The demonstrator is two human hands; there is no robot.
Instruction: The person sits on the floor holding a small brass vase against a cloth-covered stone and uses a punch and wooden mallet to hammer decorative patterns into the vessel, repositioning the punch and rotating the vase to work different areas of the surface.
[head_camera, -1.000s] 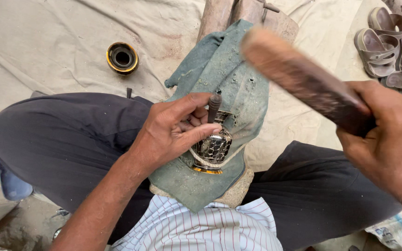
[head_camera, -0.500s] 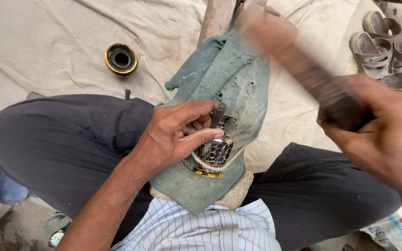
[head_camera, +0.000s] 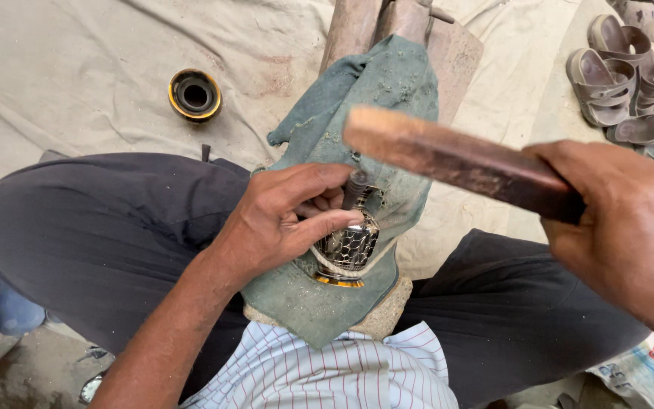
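Brass-rimmed round black cup (head_camera: 194,94) lies on the pale canvas sheet (head_camera: 77,60) at upper left. At centre, the left hand (head_camera: 285,220) is curled closed around a short dark metal punch (head_camera: 354,189), set on a shiny faceted metal piece (head_camera: 348,248) resting on the green cloth (head_camera: 387,91). At right, the right hand (head_camera: 630,227) is clenched on a brown wooden mallet (head_camera: 456,160), blurred, above the cloth. Brown sandals (head_camera: 630,83) sit upper right.
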